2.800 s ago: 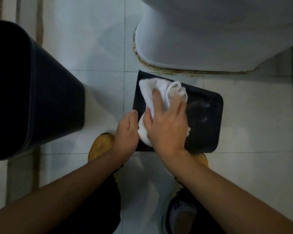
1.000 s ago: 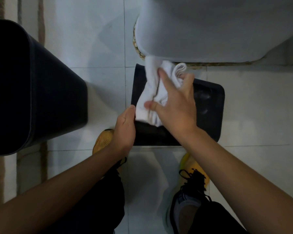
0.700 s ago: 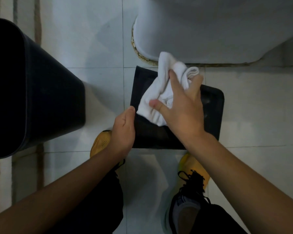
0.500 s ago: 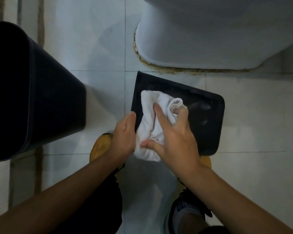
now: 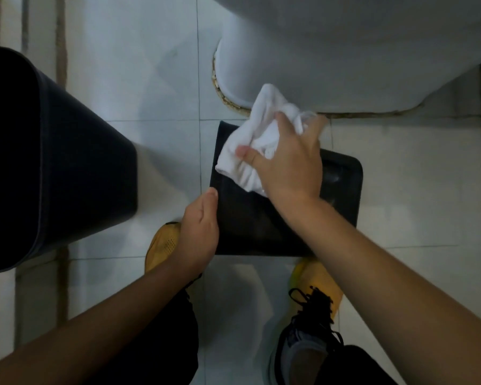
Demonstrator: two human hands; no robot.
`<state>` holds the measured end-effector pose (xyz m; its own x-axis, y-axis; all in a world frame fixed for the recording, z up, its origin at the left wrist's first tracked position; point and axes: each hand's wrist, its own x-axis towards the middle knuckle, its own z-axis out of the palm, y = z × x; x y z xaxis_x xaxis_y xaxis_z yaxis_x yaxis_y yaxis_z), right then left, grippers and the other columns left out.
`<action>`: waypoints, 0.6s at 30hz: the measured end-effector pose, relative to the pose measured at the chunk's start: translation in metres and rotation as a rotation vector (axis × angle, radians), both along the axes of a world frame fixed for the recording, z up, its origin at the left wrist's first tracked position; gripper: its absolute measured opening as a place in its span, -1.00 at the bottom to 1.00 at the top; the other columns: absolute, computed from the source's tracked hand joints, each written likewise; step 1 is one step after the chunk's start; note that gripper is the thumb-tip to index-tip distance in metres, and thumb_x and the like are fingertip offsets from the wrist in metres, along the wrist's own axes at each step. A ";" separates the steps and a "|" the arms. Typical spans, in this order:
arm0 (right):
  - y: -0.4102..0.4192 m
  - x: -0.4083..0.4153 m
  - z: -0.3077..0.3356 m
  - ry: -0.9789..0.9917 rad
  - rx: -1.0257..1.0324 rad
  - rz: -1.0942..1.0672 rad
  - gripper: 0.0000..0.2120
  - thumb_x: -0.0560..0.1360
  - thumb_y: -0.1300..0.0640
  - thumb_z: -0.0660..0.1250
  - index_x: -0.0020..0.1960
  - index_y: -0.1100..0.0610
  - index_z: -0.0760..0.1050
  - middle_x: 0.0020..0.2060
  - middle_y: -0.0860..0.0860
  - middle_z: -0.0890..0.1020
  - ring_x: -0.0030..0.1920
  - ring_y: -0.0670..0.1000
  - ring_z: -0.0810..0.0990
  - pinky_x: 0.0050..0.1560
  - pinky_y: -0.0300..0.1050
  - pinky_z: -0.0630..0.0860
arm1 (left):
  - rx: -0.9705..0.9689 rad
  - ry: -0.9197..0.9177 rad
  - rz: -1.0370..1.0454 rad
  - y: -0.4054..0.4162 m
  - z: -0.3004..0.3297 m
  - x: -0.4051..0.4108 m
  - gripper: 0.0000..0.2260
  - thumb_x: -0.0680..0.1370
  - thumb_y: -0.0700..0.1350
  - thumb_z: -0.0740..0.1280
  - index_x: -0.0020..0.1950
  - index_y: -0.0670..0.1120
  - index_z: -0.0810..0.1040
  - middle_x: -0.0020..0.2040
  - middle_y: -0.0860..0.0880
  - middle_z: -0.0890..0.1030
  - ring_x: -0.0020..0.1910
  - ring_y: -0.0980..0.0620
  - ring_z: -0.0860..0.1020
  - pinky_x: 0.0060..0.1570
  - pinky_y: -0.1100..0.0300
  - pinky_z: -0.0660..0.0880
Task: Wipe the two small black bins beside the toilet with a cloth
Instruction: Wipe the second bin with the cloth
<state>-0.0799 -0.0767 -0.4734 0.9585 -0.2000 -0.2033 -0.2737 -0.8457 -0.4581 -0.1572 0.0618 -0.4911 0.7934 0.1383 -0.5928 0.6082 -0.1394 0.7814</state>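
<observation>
You have two black bins in front of you. The larger-looking black bin (image 5: 59, 159) stands at the far left, close to the camera, and its left side runs out of the picture; its inside is too dark to read. The second black bin (image 5: 342, 195) sits in the middle of the tiled floor (image 5: 156, 65), just near of the toilet base (image 5: 345, 51), and you see one flat dark face of it; whether that face is its side or its bottom you cannot tell.

Your left hand (image 5: 199, 232) holds the left edge of the middle bin, thumb along the edge, the other fingers hidden behind the hand. Your right hand (image 5: 286, 165) is curled round one bunched white cloth (image 5: 250, 151), pressing it on the far left corner of that bin; the cloth's far end overlaps the toilet base in the picture, and whether it touches there is unclear.

Two shoes show at the near side: the left shoe (image 5: 161, 243), yellow, is mostly covered by your left wrist, and the right shoe (image 5: 314, 301), yellow with black laces, is partly under your right forearm.

The toilet is cut off at the top and right.
</observation>
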 end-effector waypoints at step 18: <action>0.014 0.006 -0.002 0.011 0.068 -0.006 -0.20 0.26 -0.37 0.51 0.36 -0.04 0.38 0.33 0.07 0.23 0.23 0.14 0.45 0.02 0.09 0.59 | -0.110 0.064 0.151 -0.003 0.000 0.003 -0.67 0.69 -0.07 0.06 -0.03 -0.05 0.61 -0.11 0.00 0.69 -0.06 0.13 0.65 -0.13 0.40 0.53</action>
<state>-0.0742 -0.0627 -0.4757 0.9549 -0.1908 -0.2275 -0.2839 -0.8112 -0.5112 -0.1543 0.0593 -0.4912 0.7288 0.1839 -0.6595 0.6646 0.0413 0.7460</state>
